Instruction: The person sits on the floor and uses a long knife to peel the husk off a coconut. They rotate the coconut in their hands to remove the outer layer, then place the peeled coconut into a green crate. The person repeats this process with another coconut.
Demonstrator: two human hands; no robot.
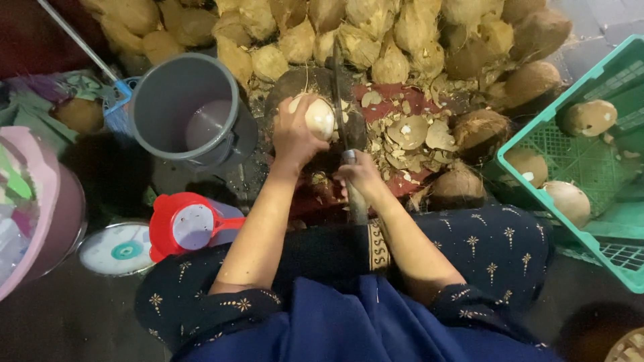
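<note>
Behind the dark round chopping surface [295, 84], husked brown coconuts [355, 40] lie heaped. On it rests a pale peeled coconut [320, 117], gripped by the left hand [295, 137], fingers curled over it. Just beside, the right hand [362, 175] is closed on a long dark cleaver [345, 114]. Shell chips [409, 131] lie right, a grey plastic bucket [176, 94] left.

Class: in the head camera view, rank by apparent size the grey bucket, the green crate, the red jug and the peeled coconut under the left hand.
1. green crate, though cut off by the frame
2. grey bucket
3. red jug
4. peeled coconut
</note>
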